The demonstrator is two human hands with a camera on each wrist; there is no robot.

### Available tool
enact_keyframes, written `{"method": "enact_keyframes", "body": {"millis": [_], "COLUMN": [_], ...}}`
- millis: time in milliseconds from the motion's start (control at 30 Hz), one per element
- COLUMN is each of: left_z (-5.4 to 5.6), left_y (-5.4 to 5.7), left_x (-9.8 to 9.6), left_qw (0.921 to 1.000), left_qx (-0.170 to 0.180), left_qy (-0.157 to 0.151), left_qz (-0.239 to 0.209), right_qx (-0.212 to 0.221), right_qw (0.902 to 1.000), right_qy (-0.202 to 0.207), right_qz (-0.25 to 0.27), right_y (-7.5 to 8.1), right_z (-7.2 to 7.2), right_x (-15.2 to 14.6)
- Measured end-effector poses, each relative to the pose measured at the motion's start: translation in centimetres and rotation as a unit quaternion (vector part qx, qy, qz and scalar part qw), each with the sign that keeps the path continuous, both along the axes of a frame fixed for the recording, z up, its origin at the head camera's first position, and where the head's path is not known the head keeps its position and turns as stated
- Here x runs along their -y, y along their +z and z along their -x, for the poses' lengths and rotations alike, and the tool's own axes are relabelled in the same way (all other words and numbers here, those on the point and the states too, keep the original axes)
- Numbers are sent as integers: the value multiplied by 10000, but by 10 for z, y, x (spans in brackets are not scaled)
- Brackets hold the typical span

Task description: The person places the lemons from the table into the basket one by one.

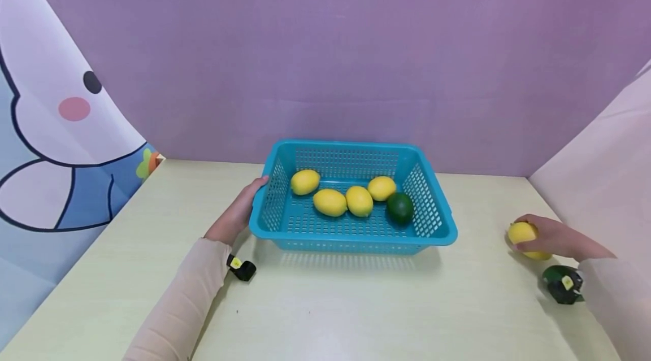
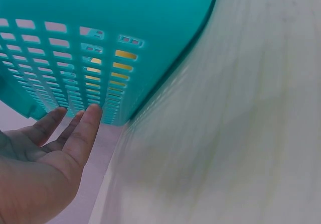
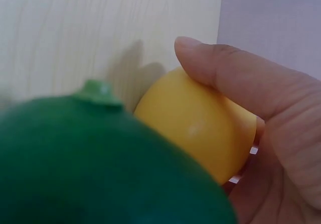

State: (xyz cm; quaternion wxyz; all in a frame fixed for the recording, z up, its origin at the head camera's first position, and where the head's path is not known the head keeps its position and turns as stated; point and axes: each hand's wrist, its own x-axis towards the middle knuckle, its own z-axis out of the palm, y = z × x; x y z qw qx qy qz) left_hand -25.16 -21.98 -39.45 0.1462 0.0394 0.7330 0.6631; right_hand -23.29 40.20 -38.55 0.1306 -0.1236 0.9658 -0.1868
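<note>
A blue plastic basket (image 1: 351, 245) with slatted walls holds several lemons (image 1: 330, 203) and a dark green avocado (image 1: 400, 208). My left hand (image 1: 239, 211) is at its left end, by the rim. In the left wrist view, the fingers (image 2: 83, 136) reach out fairly straight, tips against the perforated wall. Far to the right, my right hand (image 1: 551, 235) grips a lemon (image 3: 195, 126), thumb across its top. Yellow also shows below the thumb in the head view. Another avocado (image 3: 100, 158), with a pale green stem, lies close by my right wrist, partly hidden by the wrist camera.
The pale wooden table (image 1: 325, 304) runs back to a purple cloth backdrop (image 1: 356, 56). A cartoon-printed cloth (image 1: 56, 140) hangs on the left, a pale cloth (image 1: 610, 163) on the right. Table surface separates the basket from the right hand.
</note>
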Motion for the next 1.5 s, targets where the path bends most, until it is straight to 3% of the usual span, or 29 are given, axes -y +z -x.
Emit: {"method": "enact_keyframes", "body": {"millis": [300, 800, 1500], "left_z": [1, 0, -1], "left_y": [0, 0, 1], "left_x": [-1, 0, 0], "left_qw": [10000, 9999, 9999], "left_qx": [-9, -124, -66], "left_qy": [-6, 5, 22], "left_qz": [14, 13, 105], "right_qx": [43, -3, -264], "right_qw": [9999, 9999, 9994], "right_qy": [-166, -114, 221], "right_qz": [-21, 32, 94], "right_y": [5, 13, 38], "right_z": [-3, -5, -1], "right_x": [-1, -2, 16]}}
